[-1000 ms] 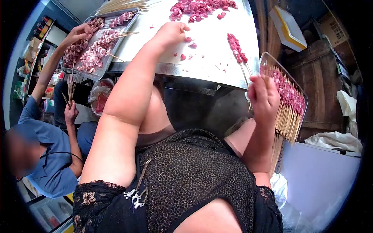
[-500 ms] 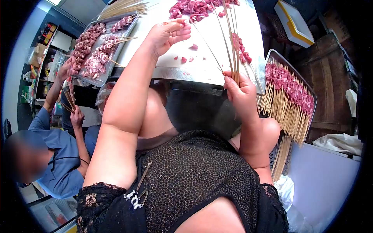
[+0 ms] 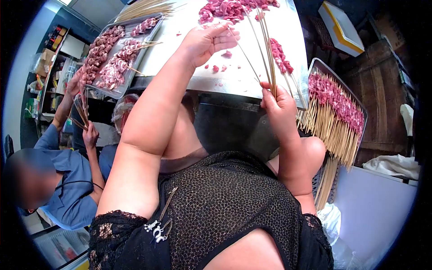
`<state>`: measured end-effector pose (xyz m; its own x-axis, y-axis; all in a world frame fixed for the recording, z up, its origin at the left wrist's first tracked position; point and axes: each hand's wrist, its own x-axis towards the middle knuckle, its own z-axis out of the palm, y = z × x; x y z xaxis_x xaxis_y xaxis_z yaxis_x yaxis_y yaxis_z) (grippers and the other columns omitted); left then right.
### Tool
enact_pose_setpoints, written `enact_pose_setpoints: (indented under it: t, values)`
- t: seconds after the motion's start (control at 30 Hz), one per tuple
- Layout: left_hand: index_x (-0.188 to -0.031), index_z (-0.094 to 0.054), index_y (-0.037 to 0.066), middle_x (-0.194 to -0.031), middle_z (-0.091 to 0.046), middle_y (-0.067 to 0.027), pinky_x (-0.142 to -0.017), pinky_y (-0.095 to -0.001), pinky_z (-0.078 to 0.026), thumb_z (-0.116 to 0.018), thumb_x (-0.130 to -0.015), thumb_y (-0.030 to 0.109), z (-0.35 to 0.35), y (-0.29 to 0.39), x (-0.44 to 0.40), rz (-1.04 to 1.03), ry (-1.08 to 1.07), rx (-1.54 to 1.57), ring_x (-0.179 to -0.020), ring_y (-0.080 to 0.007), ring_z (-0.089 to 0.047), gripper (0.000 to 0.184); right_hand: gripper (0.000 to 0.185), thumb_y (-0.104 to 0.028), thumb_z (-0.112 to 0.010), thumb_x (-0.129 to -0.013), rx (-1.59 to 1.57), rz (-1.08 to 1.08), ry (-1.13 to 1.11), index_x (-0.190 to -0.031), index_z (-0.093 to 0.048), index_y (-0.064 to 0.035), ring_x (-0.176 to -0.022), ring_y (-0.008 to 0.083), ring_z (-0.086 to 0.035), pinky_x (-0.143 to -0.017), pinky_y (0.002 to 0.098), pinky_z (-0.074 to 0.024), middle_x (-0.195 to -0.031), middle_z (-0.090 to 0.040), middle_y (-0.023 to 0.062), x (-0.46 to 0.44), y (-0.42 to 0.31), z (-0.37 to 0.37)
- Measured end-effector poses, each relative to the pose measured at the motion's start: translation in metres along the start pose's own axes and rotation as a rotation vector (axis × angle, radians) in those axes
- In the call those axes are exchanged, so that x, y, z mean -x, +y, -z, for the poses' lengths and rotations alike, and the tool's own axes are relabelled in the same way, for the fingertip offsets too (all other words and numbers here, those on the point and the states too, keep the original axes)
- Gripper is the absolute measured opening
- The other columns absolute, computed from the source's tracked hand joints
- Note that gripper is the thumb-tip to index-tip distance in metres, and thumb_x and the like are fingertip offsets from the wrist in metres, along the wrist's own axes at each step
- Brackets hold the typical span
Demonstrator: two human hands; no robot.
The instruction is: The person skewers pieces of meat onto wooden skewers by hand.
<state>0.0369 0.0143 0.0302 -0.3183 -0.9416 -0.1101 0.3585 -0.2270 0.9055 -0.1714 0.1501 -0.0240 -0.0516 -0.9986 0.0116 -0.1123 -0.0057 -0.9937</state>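
Observation:
Over the white table, my left hand (image 3: 208, 42) pinches with thumb and index finger at the upper tip of one slanted bamboo skewer (image 3: 245, 57). A small piece of meat showed at these fingertips a moment ago; now the fingers mostly cover it. My other fingers are loosely curled. In my right hand (image 3: 280, 104), closed at the table's front edge, is a bundle of bamboo skewers (image 3: 268, 58) pointing up and away. The slanted skewer's lower end meets my right thumb. Just beyond my left hand lies a pile of raw meat pieces (image 3: 220, 10).
Meat scraps (image 3: 215, 69) dot the table (image 3: 198, 81). Meat skewers (image 3: 281, 56) lie at its right. A tray (image 3: 119, 93) of skewered meat is at left, another tray (image 3: 364, 119) at right. Beside me, a co-worker (image 3: 72, 175) holds skewers. A foam box (image 3: 340, 27) stands behind.
My left hand has moved right, bringing its fingertips onto the tip of the slanted skewer. My right hand and its bundle have shifted slightly right.

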Motion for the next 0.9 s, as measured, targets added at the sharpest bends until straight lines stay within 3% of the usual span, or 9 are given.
enact_pose_setpoints:
  t: [0.1,0.17,0.27,0.9]
  values:
    - [-0.107,-0.05,-0.006,-0.108,-0.057,-0.027,-0.086,-0.04,-0.053,-0.041,-0.095,0.015,0.0,-0.002,-0.003,-0.027,0.071,0.007,-0.101,-0.0335,-0.059,0.026,0.018,-0.01,-0.056,-0.087,0.006,0.012,-0.019,-0.102,-0.062,-0.0025,-0.055,0.0053,-0.049,-0.053,0.0209,-0.0404,-0.061,-0.053,-0.0011,0.0,0.001,0.001]
    - [-0.107,-0.05,-0.007,-0.11,-0.056,-0.0271,-0.088,-0.0418,-0.052,-0.04,-0.095,0.016,0.001,-0.002,-0.006,-0.044,0.137,0.209,-0.102,-0.0349,-0.058,0.027,0.017,-0.01,-0.056,-0.087,0.01,0.016,-0.017,-0.101,-0.062,-0.0025,-0.055,0.0053,-0.049,-0.052,0.021,-0.0403,-0.06,-0.053,-0.0011,0.001,0.002,0.0]
    - [-0.106,-0.05,-0.007,-0.109,-0.057,-0.0265,-0.09,-0.0441,-0.05,-0.039,-0.096,0.016,-0.001,-0.002,-0.006,-0.022,0.106,0.264,-0.104,-0.0355,-0.057,0.027,0.017,-0.01,-0.056,-0.087,0.003,0.02,-0.007,-0.101,-0.062,-0.0027,-0.054,0.0052,-0.049,-0.052,0.021,-0.04,-0.06,-0.053,-0.0012,0.001,0.003,-0.001]
    - [-0.102,-0.053,-0.004,-0.104,-0.06,-0.0228,-0.089,-0.0435,-0.05,-0.041,-0.094,0.015,-0.03,-0.012,0.0,-0.112,0.094,0.184,-0.099,-0.0321,-0.06,0.024,0.017,-0.009,-0.054,-0.089,-0.03,0.123,0.038,-0.102,-0.063,-0.0021,-0.052,0.0033,-0.045,-0.048,0.0196,-0.0368,-0.059,-0.05,-0.004,-0.004,0.013,-0.011]
